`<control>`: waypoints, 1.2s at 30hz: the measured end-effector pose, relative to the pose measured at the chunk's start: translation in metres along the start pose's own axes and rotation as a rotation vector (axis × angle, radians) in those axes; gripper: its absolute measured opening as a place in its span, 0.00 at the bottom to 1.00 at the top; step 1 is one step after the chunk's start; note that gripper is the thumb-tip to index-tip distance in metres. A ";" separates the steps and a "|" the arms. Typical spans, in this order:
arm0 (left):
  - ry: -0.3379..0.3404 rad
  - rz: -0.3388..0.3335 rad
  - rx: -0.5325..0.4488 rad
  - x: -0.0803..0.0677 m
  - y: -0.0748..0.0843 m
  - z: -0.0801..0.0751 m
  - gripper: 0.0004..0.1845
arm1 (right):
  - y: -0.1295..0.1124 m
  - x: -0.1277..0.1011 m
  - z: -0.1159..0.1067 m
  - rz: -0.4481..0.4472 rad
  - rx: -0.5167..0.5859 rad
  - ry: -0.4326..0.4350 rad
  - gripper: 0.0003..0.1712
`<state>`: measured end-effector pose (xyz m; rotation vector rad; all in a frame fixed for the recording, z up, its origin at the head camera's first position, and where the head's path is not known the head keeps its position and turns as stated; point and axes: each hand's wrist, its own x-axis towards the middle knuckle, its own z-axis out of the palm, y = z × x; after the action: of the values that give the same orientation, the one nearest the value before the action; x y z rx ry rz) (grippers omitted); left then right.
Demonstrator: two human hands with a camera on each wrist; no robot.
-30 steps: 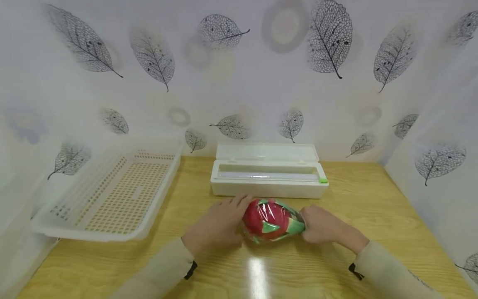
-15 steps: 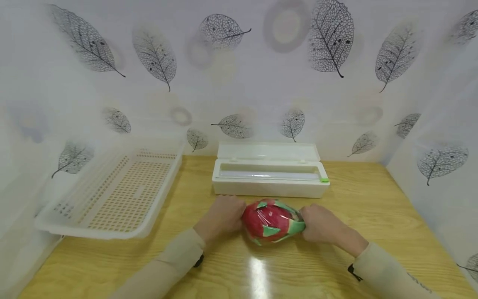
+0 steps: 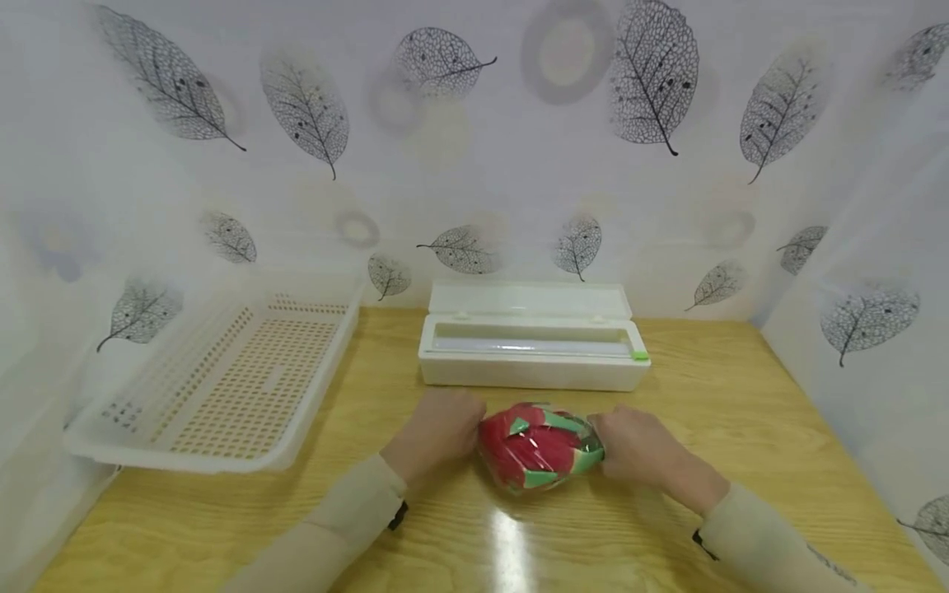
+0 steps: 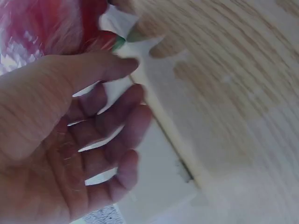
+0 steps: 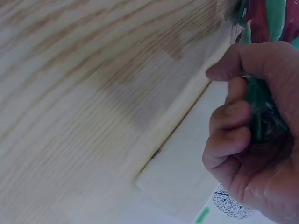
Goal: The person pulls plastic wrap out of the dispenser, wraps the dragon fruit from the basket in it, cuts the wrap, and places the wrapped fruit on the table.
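In the head view a red dragon fruit (image 3: 530, 449) with green scales, in shiny clear plastic wrap, lies between both hands over the wooden table. My right hand (image 3: 639, 449) grips its green right end; the right wrist view shows the fingers curled round dark green tips (image 5: 264, 112) and film. At the fruit's other end is my left hand (image 3: 441, 428). In the left wrist view its fingers (image 4: 124, 126) are loosely bent, a gap shows between thumb and forefinger, and nothing is visible in the palm. The fruit is partly hidden behind the thumb there.
Behind the fruit stands a white cling film box (image 3: 534, 375), lid up, with a roll inside and a green slider (image 3: 639, 356) at its right end. A white perforated basket (image 3: 282, 457) sits on the left. Leaf-patterned sheeting (image 3: 504, 165) walls the table (image 3: 741, 395).
The dragon fruit has rolled, its green scales turned to new positions. My left hand has gone from spread fingers on the fruit to bent fingers at its left end. The right hand stays at its end.
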<state>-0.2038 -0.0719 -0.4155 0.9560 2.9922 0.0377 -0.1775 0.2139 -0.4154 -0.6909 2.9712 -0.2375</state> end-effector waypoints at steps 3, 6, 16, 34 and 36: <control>-0.024 0.021 -0.055 -0.006 -0.002 -0.003 0.04 | -0.001 -0.003 -0.002 -0.028 -0.017 0.008 0.13; -0.073 0.045 -0.205 -0.014 -0.007 -0.011 0.16 | 0.001 -0.007 -0.006 -0.066 0.003 0.013 0.14; -0.085 0.185 -0.652 -0.032 -0.017 -0.032 0.16 | 0.026 -0.024 -0.014 -0.193 0.278 -0.033 0.12; 0.146 0.245 -0.584 -0.026 -0.005 -0.026 0.04 | 0.021 -0.032 -0.010 -0.231 0.233 0.015 0.05; 0.151 0.233 -0.560 -0.023 -0.005 -0.026 0.04 | 0.020 -0.031 -0.009 -0.239 0.190 0.020 0.04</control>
<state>-0.1875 -0.0898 -0.3898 1.2405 2.7071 0.9238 -0.1591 0.2463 -0.4085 -1.0207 2.8296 -0.5364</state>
